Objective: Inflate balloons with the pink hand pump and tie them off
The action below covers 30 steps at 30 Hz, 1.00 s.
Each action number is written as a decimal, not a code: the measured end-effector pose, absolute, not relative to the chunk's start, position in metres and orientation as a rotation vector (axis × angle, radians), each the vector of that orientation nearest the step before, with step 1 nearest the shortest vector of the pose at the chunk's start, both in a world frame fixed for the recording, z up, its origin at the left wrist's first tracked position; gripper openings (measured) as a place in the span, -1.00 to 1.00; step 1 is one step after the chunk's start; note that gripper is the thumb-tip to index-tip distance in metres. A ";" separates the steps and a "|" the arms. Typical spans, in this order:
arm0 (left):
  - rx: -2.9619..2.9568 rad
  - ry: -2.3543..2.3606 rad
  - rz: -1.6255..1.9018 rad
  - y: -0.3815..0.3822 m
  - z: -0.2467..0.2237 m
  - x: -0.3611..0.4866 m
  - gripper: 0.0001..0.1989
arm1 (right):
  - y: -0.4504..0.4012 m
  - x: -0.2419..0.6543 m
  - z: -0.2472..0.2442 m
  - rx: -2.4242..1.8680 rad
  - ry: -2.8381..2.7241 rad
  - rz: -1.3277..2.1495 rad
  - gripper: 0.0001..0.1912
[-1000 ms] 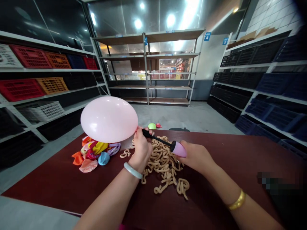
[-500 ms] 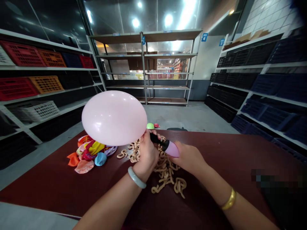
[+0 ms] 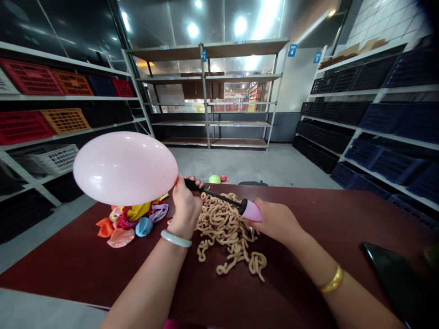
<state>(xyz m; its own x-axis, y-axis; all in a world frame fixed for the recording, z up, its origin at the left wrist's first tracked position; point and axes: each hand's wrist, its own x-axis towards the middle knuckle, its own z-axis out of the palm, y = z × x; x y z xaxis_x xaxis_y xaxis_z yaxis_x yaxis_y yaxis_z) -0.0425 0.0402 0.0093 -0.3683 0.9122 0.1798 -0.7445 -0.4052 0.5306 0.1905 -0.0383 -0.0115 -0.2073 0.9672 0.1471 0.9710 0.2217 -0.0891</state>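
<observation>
A large inflated pink balloon (image 3: pixel 125 169) extends to the left from my left hand (image 3: pixel 185 204). That hand is closed around the balloon's neck and the black end of a hand balloon pump (image 3: pixel 253 211). My right hand (image 3: pixel 278 222) grips the pump's pinkish-purple part. Between my hands the pump's thin black rod shows, drawn out. Beneath them a heap of tan, curly, worm-like strands (image 3: pixel 222 219) lies on the table. Limp, uninflated balloons (image 3: pixel 128 225) in several colours sit in a pile below the pink balloon. My left fingers partly hide the balloon's neck and the pump's tip.
The dark red table (image 3: pixel 308 274) spans the foreground. A flat dark device (image 3: pixel 391 274) rests at its right side. Past the far edge are a green round object (image 3: pixel 214 178) and a small red one (image 3: pixel 223 178). Shelves with crates (image 3: pixel 30 76) line both sides; a shelf rack (image 3: pixel 206 100) stands ahead.
My left hand has moved left with the balloon and the pump's black end, while my right hand has barely shifted. The pump is pulled longer, exposing its rod.
</observation>
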 end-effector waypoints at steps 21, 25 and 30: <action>0.638 0.438 1.822 0.010 0.001 0.007 -0.79 | -0.045 0.175 -0.010 -1.843 -2.260 0.065 -0.51; 0.552 0.490 1.895 0.037 0.006 -0.032 -0.80 | -0.042 0.181 -0.008 -1.864 -2.321 0.073 -0.53; 0.524 0.493 1.918 0.050 0.005 -0.052 -0.83 | -0.040 0.189 -0.008 -1.846 -2.345 0.057 -0.56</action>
<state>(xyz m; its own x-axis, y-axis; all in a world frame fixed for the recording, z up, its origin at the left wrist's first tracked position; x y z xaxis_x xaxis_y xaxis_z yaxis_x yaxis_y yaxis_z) -0.0517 0.0498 0.0052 -0.3646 0.9212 0.1358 -0.7417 -0.3755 0.5558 0.1894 -0.0403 -0.0076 -0.2272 0.9688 0.0990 0.9628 0.2387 -0.1264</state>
